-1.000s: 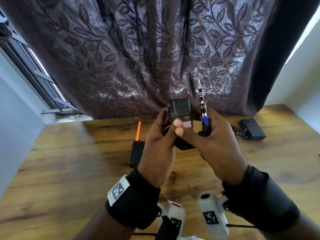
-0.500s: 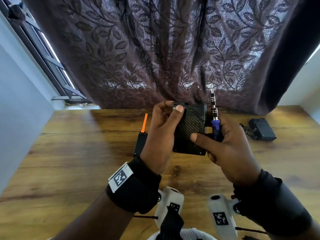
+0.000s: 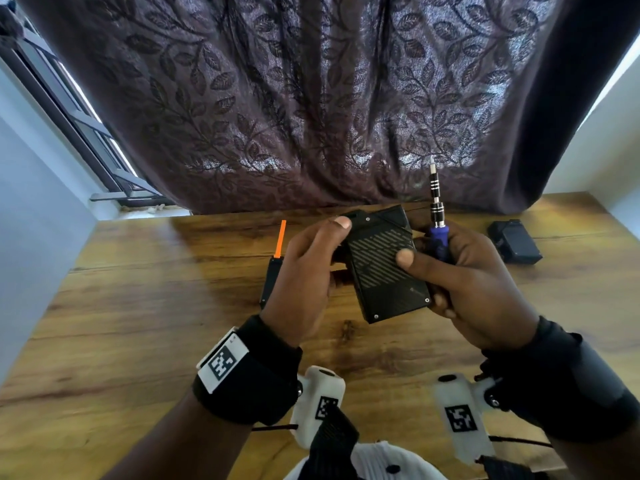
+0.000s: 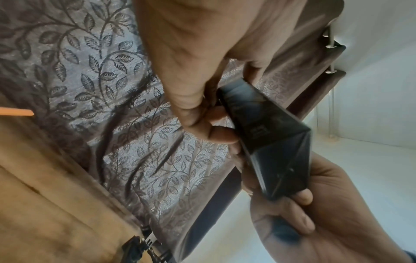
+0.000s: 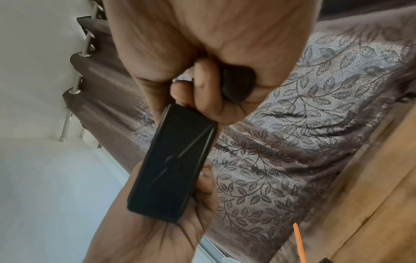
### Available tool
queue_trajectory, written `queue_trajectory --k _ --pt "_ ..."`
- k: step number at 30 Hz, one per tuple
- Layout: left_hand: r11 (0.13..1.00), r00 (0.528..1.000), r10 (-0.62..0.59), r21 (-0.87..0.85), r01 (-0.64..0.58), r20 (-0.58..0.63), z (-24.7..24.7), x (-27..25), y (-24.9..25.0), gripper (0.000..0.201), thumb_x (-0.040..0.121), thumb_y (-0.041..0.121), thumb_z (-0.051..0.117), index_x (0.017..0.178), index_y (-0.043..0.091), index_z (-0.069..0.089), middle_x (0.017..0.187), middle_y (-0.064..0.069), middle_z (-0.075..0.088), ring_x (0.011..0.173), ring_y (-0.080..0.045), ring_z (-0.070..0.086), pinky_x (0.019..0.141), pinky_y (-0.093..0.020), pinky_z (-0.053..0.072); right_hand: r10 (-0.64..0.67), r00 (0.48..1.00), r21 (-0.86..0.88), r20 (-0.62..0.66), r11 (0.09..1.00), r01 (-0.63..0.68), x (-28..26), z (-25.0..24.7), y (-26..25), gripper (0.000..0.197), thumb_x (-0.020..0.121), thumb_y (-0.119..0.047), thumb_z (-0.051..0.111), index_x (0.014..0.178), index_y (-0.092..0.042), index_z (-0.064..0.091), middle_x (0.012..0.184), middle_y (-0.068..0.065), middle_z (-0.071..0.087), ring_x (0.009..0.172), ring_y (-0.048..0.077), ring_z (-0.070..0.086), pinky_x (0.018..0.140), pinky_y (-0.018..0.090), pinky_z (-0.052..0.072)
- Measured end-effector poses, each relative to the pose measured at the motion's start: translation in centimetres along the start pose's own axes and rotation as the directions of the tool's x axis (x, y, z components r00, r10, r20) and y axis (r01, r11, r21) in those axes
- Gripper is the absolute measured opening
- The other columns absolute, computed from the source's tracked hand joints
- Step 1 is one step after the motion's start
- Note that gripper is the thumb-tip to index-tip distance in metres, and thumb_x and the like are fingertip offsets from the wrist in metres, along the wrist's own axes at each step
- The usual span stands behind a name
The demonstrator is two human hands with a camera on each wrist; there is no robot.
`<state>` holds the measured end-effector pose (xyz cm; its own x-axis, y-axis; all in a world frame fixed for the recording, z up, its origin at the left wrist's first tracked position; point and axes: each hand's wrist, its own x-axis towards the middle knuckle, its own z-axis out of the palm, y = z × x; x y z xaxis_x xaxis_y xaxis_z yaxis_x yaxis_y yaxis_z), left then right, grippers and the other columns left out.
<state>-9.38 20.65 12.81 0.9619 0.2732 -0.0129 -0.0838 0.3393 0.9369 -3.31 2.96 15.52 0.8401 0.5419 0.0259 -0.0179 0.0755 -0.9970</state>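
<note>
A black box-shaped device (image 3: 384, 268) with a striped back and corner screws is held above the wooden table (image 3: 145, 327), back face up. My left hand (image 3: 311, 265) grips its left edge, thumb on the top corner. My right hand (image 3: 460, 278) pinches its right side with thumb and fingers, and also holds a screwdriver (image 3: 437, 220) with a blue handle and a black and silver shaft pointing up. From the left wrist view the device (image 4: 268, 142) is blurred between both hands. In the right wrist view the device (image 5: 171, 163) hangs below my curled fingers, and the screwdriver's butt (image 5: 238, 85) shows.
A black device with an orange antenna (image 3: 275, 265) lies on the table left of my hands. Another black device (image 3: 514, 240) lies at the far right. A dark leaf-patterned curtain (image 3: 311, 98) hangs behind the table, with a window frame (image 3: 86, 126) at the left.
The device was turned over: a second ago its screen side faced me, now its striped back does. Both hands came lower and the device tilted flatter.
</note>
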Motion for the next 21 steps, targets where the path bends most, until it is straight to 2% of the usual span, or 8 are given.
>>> queue_trajectory --k 3,6,8,11,14,17,18,21 --pt "0.995 0.999 -0.043 -0.088 0.041 -0.024 0.3 -0.1 -0.3 0.040 0.109 0.031 0.044 0.097 0.022 0.080 0.107 -0.012 0.074 0.099 -0.021 0.067 0.076 -0.033 0.059 0.003 0.999 0.006 0.033 1.000 -0.003 0.2 -0.3 -0.2 0.040 0.079 -0.022 0.074 0.118 -0.016 0.071 0.094 0.033 0.067 0.034 0.012 0.037 0.034 0.015 0.025" --pt "0.985 0.997 -0.061 -0.164 0.054 -0.037 1.2 -0.2 -0.4 0.052 0.098 0.046 0.052 0.125 0.005 0.069 0.127 -0.032 0.064 0.111 -0.033 0.063 0.092 -0.045 0.053 0.013 0.997 -0.003 0.075 1.000 -0.013 0.4 0.0 -0.7 0.039 0.078 -0.024 0.075 0.116 -0.020 0.072 0.097 0.041 0.063 0.034 0.013 0.037 0.033 0.017 0.024" --pt "0.972 0.996 -0.076 -0.225 0.066 -0.036 1.7 0.0 -0.4 0.060 0.097 0.045 0.050 0.133 -0.001 0.061 0.130 -0.033 0.063 0.112 -0.035 0.065 0.096 -0.047 0.053 0.012 0.995 -0.052 0.101 0.999 -0.007 0.8 0.2 -0.9 0.038 0.080 -0.021 0.073 0.118 -0.017 0.071 0.098 0.039 0.065 0.034 0.014 0.036 0.032 0.018 0.023" --pt "0.962 0.993 -0.092 -0.263 0.072 -0.067 1.9 0.2 -0.8 0.059 0.097 0.042 0.047 0.133 -0.002 0.061 0.129 -0.033 0.064 0.110 -0.037 0.066 0.093 -0.047 0.056 0.041 0.995 -0.142 0.087 0.989 -0.029 1.3 0.1 -0.9 0.035 0.082 -0.023 0.073 0.113 -0.007 0.067 0.086 0.043 0.058 0.037 0.018 0.035 0.033 0.019 0.025" --pt "0.956 0.988 -0.119 -0.281 0.088 -0.094 1.5 0.3 -1.1 0.059 0.097 0.042 0.049 0.135 -0.002 0.058 0.130 -0.031 0.063 0.115 -0.040 0.063 0.100 -0.052 0.051 0.072 0.997 -0.160 0.010 0.985 -0.070 1.4 -0.5 -0.9 0.024 0.092 -0.020 0.069 0.115 -0.013 0.066 0.070 0.026 0.050 0.045 0.023 0.037 0.036 0.022 0.027" --pt "0.943 0.979 -0.152 -0.317 0.103 -0.133 1.1 0.3 -0.9 0.063 0.093 0.040 0.058 0.140 -0.001 0.050 0.139 -0.036 0.056 0.130 -0.056 0.053 0.112 -0.069 0.038 0.086 0.996 -0.193 0.025 0.978 -0.080 0.8 -1.3 -1.4 0.013 0.100 -0.014 0.056 0.110 -0.014 0.064 0.072 0.032 0.047 0.054 0.030 0.038 0.043 0.029 0.031" --pt "0.941 0.978 -0.149 -0.325 0.096 -0.143 1.0 0.4 -0.8 0.062 0.093 0.037 0.059 0.140 -0.001 0.048 0.140 -0.038 0.054 0.130 -0.058 0.051 0.111 -0.073 0.036 0.070 0.996 -0.205 0.046 0.977 -0.059 0.4 -1.4 -1.5 0.015 0.100 -0.013 0.055 0.111 -0.014 0.065 0.072 0.028 0.052 0.053 0.029 0.040 0.045 0.032 0.032" --pt "0.938 0.983 -0.121 -0.340 0.068 -0.136 0.6 0.4 -0.8 0.053 0.092 0.030 0.059 0.136 0.002 0.048 0.138 -0.041 0.052 0.127 -0.062 0.051 0.107 -0.078 0.036 -0.070 0.995 -0.214 0.072 0.973 0.084 -1.4 -1.4 -1.9 0.045 0.095 -0.012 0.056 0.139 -0.023 0.058 0.091 0.013 0.067 0.049 0.028 0.045 0.041 0.029 0.037"
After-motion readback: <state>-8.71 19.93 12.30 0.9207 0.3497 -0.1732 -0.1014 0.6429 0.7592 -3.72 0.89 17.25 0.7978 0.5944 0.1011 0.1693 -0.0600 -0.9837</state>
